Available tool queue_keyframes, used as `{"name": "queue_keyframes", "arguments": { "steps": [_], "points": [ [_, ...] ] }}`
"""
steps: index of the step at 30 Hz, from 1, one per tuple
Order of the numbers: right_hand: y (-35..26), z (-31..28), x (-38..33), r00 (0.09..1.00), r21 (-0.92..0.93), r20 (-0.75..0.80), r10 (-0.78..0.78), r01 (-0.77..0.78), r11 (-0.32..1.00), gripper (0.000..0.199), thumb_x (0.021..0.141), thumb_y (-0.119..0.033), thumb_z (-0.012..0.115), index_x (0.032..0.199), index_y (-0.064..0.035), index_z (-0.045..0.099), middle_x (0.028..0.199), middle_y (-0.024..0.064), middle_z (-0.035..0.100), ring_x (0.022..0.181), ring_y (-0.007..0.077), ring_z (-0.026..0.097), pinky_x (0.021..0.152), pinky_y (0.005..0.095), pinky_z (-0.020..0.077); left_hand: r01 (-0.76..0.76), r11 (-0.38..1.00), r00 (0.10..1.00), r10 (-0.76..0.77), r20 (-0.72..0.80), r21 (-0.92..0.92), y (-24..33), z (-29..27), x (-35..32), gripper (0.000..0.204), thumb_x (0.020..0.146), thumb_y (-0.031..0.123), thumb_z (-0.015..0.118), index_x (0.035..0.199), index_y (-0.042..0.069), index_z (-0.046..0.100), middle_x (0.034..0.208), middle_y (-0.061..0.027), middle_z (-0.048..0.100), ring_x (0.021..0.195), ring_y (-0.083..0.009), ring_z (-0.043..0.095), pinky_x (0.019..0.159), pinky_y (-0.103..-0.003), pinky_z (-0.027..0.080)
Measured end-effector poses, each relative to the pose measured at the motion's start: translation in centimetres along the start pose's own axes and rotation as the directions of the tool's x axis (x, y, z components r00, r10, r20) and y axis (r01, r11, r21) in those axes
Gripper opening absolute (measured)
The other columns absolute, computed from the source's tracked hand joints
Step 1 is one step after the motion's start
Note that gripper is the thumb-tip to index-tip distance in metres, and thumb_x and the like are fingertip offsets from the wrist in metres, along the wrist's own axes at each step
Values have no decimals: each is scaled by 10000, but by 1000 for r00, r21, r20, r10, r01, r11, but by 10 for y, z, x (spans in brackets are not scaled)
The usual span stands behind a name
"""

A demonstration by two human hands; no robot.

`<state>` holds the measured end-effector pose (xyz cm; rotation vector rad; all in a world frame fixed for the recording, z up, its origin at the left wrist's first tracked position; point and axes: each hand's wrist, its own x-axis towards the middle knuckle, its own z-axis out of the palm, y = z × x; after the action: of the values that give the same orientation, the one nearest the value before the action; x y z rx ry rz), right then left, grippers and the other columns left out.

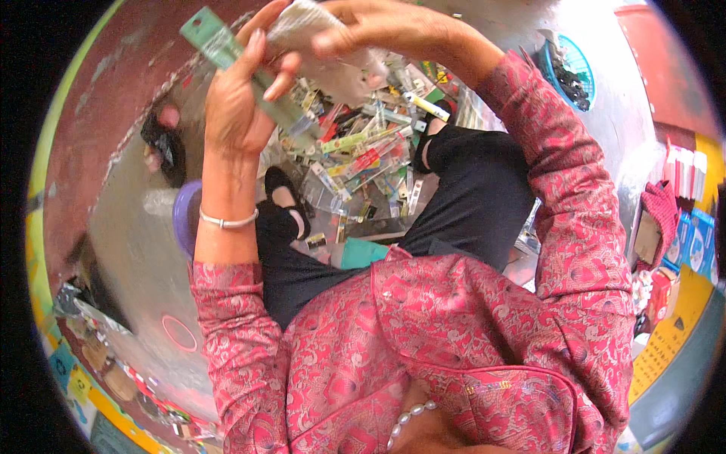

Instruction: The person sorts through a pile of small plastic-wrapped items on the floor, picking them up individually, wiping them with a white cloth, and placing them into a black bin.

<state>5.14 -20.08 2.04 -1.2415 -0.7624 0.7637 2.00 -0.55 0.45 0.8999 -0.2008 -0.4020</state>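
Observation:
My left hand (236, 110) is raised at the upper left, its fingers closed round a long, slim green package (214, 36) with a hang hole at its top end. The package tilts from upper left to lower right, and its lower part looks clear. Close beside it my right hand (367, 26) grips a crumpled white cloth (306, 26), which hangs down between the two hands and is somewhat blurred. Below them, between my feet, lies a loose pile of small packaged goods (367, 155), many in clear sleeves.
A blue basket (592, 72) with dark things in it stands at the upper right. A purple rounded object (184, 216) sits left of my leg, with a black bag (168, 155) farther off. Near the lower left a pink ring (179, 333) lies on the floor. Boxed goods (700, 236) line the right.

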Motion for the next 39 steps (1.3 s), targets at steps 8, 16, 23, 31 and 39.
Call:
{"name": "queue_keyframes", "arguments": {
  "steps": [8,16,23,31,39],
  "points": [
    [21,-11,4,653,69,-752,85,-51,996,250,862,-195,489,981,-9,605,834,11,618,712,102,541,610,228,426,175,900,983,-141,113,-399,24,-44,-17,357,936,308,321,1151,69,477,1028,-99,581,805,-235,595,546,-270,502],
    [15,13,-30,504,357,-838,208,219,908,386,838,-336,531,1104,-57,512,972,70,592,844,184,579,719,339,491,281,881,960,-261,106,-381,3,-23,-30,222,821,124,488,1018,25,515,1065,-212,550,721,-164,567,516,-221,477],
    [11,52,-2,670,489,-710,217,247,836,406,823,-354,550,1090,-52,503,987,81,587,849,197,577,777,330,469,356,900,921,-294,254,-250,-5,-8,-46,301,915,247,388,1013,-12,506,1061,-235,557,847,-216,617,643,-240,518],
    [23,73,4,583,21,-799,146,-215,976,148,770,-154,624,831,-22,596,671,16,581,513,75,500,449,215,377,539,841,815,-504,287,-52,-27,3,-57,410,895,341,430,1016,-43,504,910,-216,609,749,-215,634,618,-259,530],
    [38,55,-2,502,-257,-861,-86,-284,924,167,766,-168,634,831,-14,639,708,27,597,601,71,514,532,226,414,448,881,889,-420,185,-152,-25,18,-69,422,877,291,487,1172,-4,422,656,-39,545,458,-70,495,406,-178,429]
  ]
}}
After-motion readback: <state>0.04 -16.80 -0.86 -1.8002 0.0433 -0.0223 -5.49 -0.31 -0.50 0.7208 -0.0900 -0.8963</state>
